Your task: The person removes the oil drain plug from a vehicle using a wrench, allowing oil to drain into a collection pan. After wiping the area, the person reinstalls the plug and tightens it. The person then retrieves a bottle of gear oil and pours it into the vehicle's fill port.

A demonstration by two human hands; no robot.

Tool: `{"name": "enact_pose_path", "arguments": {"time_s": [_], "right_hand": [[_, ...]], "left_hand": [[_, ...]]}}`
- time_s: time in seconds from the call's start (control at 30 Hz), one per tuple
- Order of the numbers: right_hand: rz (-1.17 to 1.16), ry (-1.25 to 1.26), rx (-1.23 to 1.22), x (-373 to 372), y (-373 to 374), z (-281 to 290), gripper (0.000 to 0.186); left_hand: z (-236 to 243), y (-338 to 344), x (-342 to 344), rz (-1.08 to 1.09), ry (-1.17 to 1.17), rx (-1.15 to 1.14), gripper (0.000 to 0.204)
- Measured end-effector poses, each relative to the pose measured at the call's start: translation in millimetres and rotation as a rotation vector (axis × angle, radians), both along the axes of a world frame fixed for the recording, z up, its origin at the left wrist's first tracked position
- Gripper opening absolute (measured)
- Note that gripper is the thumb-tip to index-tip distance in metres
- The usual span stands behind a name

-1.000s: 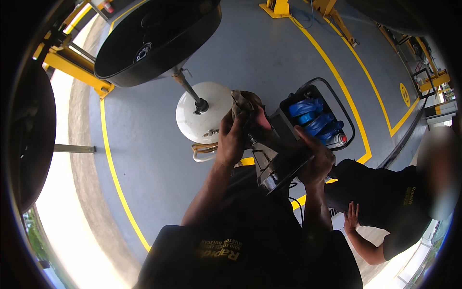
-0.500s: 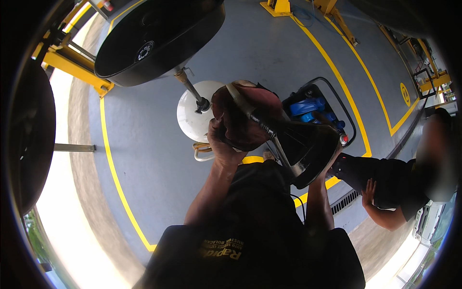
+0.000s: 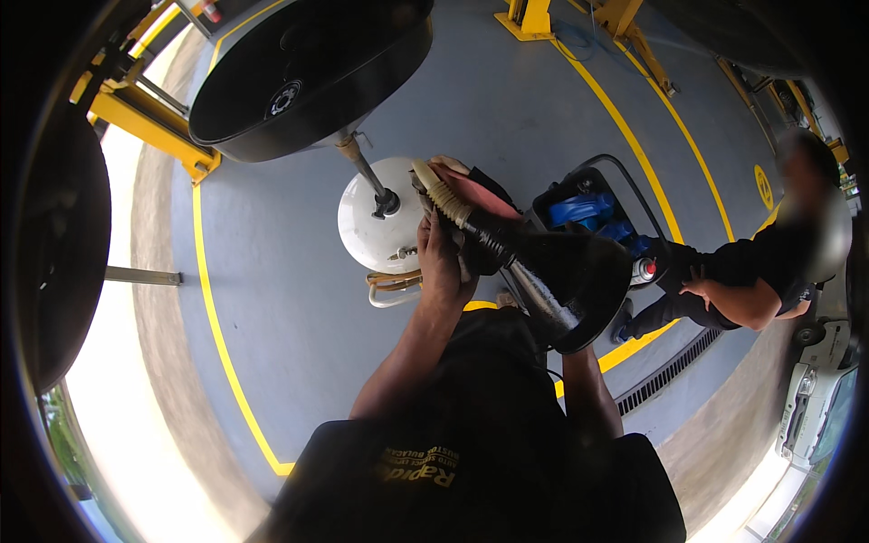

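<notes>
A black funnel (image 3: 579, 281) with a ribbed, pale-tipped flexible spout (image 3: 444, 195) lies tilted in front of me, its wide end toward the lower right. My left hand (image 3: 442, 258) is closed on a dark reddish rag (image 3: 480, 192), bunched against and behind the spout. Some of its fingers are hidden by the rag and spout. My right forearm (image 3: 593, 389) reaches up behind the funnel's wide end. The funnel hides the right hand, which bears it from that side.
Beyond my left hand stands a white round tank (image 3: 356, 217) with a post and wide black drain pan (image 3: 244, 118). A black-handled bin (image 3: 543, 206) holds blue containers (image 3: 584, 208); a red-capped spray can (image 3: 643, 270) is beside the funnel. A person (image 3: 738, 285) stands right; yellow lift posts (image 3: 154, 131) stand around.
The rag has shifted from over the spout to behind it, baring the ribbed spout. My left hand has turned and moved slightly right. The person at right has moved farther up the view.
</notes>
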State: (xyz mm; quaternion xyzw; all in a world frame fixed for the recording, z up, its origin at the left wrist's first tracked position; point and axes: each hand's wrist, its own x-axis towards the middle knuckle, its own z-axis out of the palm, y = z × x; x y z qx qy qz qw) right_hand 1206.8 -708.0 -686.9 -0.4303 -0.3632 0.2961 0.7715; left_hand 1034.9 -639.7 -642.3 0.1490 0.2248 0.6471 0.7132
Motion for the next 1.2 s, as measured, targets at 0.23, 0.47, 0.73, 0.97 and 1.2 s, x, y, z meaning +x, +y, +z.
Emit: {"name": "enact_pose_path", "arguments": {"time_s": [0.23,0.47,0.73,0.97,1.2], "right_hand": [[-0.126,-0.89,0.001,20,-2,81,0.033],[-0.182,-0.81,0.095,48,16,89,0.032],[0.106,-0.849,-0.157,108,8,-49,0.031],[0.134,-1.055,0.133,169,41,-54,0.042],[0.204,-0.849,-0.198,207,46,-39,0.025]], "left_hand": [[16,0,3,-0.152,-0.054,0.027,0.046],[25,13,35,0.06,0.214,-0.05,0.042],[-58,6,93,-0.093,0.101,-0.332,0.032],[-88,28,159,-0.148,0.497,-0.438,0.031],[-57,46,189,-0.131,0.501,-0.406,0.034]]}}
